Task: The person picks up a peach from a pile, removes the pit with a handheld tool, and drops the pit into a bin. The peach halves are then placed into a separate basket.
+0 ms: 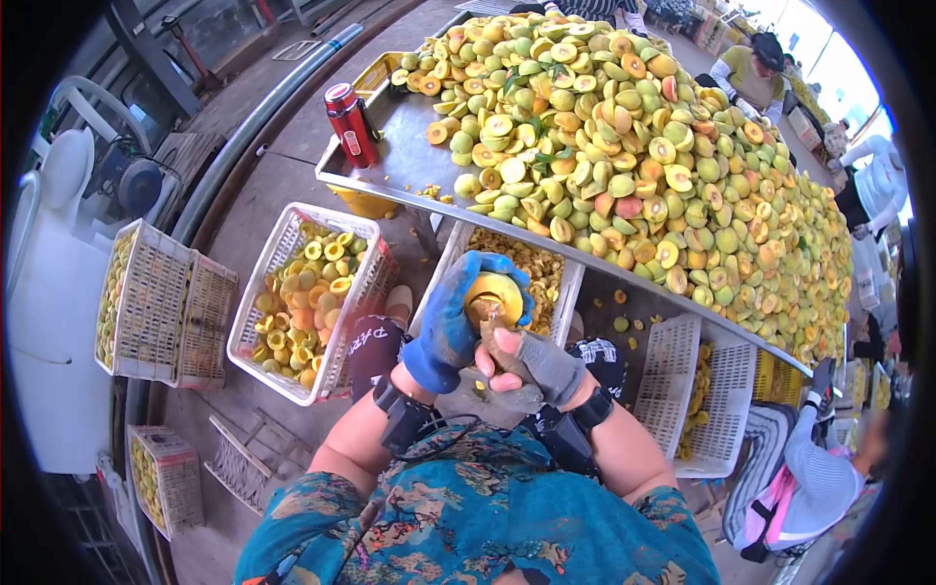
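My left hand (468,317), in a blue glove, is closed around a yellow peach half (495,289) with its cut side showing. Close below it, my right hand (536,366) wears a grey glove with bare fingertips. Its fingers are curled in at the lower edge of the fruit; whatever they grip is hidden. Beneath both hands stands a white crate (569,292) with small brown and yellow pieces, perhaps pits, inside. Just beyond, a large heap of halved peaches (624,136) covers much of a metal table (405,146).
A red thermos (352,127) stands on the table's left corner. On the left is a white crate of peach halves (302,312), with more filled crates (156,302) behind. White crates (717,409) stand right. A co-worker (809,473) sits at lower right; others are farther back.
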`<action>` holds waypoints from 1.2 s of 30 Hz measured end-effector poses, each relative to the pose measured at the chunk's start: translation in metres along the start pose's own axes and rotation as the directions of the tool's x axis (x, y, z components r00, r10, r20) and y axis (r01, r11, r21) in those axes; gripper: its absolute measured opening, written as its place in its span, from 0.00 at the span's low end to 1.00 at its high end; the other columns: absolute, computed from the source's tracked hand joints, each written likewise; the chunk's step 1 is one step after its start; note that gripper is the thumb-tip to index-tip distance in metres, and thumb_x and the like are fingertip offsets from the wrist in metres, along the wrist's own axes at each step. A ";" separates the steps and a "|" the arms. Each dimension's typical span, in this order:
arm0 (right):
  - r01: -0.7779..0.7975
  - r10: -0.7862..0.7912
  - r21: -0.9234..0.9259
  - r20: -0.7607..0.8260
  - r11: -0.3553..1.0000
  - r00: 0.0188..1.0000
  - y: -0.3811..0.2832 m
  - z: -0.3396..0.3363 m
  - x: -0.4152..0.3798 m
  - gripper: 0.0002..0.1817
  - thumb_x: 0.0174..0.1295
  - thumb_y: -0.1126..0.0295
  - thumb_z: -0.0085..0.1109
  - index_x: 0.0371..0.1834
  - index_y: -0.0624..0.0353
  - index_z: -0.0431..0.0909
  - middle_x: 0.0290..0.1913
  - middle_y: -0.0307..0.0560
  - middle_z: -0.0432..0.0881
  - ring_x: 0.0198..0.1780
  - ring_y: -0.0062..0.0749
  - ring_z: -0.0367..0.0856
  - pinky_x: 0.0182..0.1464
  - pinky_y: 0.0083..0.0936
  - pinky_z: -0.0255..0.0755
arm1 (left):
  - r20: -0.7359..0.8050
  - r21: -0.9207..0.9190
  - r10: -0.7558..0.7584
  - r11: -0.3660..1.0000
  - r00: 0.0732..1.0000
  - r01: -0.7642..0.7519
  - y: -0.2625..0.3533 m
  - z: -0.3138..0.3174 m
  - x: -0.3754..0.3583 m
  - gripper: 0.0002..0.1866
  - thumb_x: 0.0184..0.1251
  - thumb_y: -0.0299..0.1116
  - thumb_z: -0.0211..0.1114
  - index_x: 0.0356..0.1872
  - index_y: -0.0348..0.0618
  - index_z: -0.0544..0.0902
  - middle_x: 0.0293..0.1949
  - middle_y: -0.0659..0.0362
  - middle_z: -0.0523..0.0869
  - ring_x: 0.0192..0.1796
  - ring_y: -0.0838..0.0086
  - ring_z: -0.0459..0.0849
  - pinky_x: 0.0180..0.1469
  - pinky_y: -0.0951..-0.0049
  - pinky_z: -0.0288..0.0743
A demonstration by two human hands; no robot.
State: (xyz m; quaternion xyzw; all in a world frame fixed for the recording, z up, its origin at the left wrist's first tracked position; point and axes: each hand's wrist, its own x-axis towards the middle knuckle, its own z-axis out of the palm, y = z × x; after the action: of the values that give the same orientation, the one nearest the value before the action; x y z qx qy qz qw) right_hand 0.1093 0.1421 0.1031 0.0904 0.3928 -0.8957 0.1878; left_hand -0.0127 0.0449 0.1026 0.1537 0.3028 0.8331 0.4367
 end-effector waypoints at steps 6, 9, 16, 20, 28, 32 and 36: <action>0.139 -0.178 -0.431 -0.052 0.891 0.983 0.015 -0.017 0.013 0.36 0.70 0.34 0.38 0.41 0.60 0.79 0.23 0.36 0.74 0.21 0.16 0.68 0.25 0.14 0.61 | 0.121 -0.347 -0.285 0.885 0.951 0.310 -0.007 -0.051 0.008 0.27 0.73 0.56 0.53 0.53 0.40 0.76 0.47 0.48 0.84 0.47 0.57 0.85 0.53 0.55 0.81; 0.155 -0.211 -0.212 -0.272 0.965 0.939 0.012 -0.015 0.010 0.37 0.69 0.33 0.38 0.43 0.60 0.79 0.23 0.36 0.74 0.21 0.16 0.68 0.25 0.14 0.64 | -0.195 -0.348 -0.296 0.912 0.935 0.217 -0.001 -0.057 0.005 0.27 0.74 0.55 0.53 0.57 0.40 0.74 0.52 0.49 0.81 0.56 0.59 0.81 0.62 0.53 0.74; 0.064 -0.472 -0.642 -0.489 0.764 0.734 0.019 -0.014 0.025 0.22 0.72 0.52 0.49 0.42 0.63 0.77 0.26 0.43 0.76 0.27 0.28 0.78 0.31 0.27 0.71 | -0.181 0.056 -0.125 0.989 0.976 0.137 0.010 -0.071 -0.025 0.22 0.76 0.52 0.52 0.58 0.48 0.72 0.54 0.57 0.78 0.56 0.66 0.80 0.60 0.54 0.76; 0.021 -0.693 -0.897 -0.326 0.441 0.643 0.020 -0.010 0.028 0.18 0.69 0.56 0.57 0.39 0.64 0.75 0.29 0.58 0.77 0.31 0.53 0.77 0.34 0.38 0.70 | -0.116 0.188 -0.125 0.971 0.985 0.145 0.013 -0.066 -0.030 0.21 0.76 0.53 0.52 0.57 0.49 0.71 0.51 0.61 0.78 0.54 0.71 0.80 0.56 0.63 0.79; -0.099 -0.817 -0.971 -0.238 0.219 0.525 0.028 -0.017 0.036 0.16 0.66 0.57 0.59 0.41 0.60 0.78 0.34 0.58 0.80 0.38 0.56 0.80 0.38 0.42 0.73 | -0.230 0.575 -0.017 0.804 0.973 0.150 0.011 -0.053 -0.029 0.18 0.76 0.47 0.55 0.55 0.46 0.72 0.46 0.63 0.75 0.46 0.81 0.75 0.50 0.81 0.71; -0.277 -0.692 -0.915 -0.404 0.295 0.599 0.040 -0.064 0.044 0.16 0.68 0.55 0.55 0.42 0.57 0.79 0.37 0.59 0.82 0.41 0.57 0.81 0.42 0.46 0.75 | 0.004 0.872 0.342 0.459 0.940 -0.171 0.044 -0.012 -0.038 0.21 0.69 0.40 0.62 0.57 0.42 0.71 0.48 0.60 0.74 0.48 0.79 0.74 0.52 0.79 0.69; -0.301 -0.596 -0.860 -0.505 0.413 0.625 0.045 -0.083 0.048 0.21 0.69 0.50 0.52 0.42 0.59 0.80 0.34 0.62 0.82 0.39 0.59 0.81 0.43 0.47 0.74 | 0.195 0.921 0.672 -0.376 0.715 0.102 0.101 -0.082 0.000 0.25 0.61 0.35 0.72 0.56 0.38 0.75 0.59 0.47 0.74 0.59 0.59 0.75 0.64 0.63 0.68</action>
State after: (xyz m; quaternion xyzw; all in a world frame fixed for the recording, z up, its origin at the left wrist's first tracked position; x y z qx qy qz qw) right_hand 0.0849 0.1630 0.0020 0.3033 0.8508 -0.4233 -0.0714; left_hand -0.1194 -0.0299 0.1040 0.2964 0.8653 0.3432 -0.2134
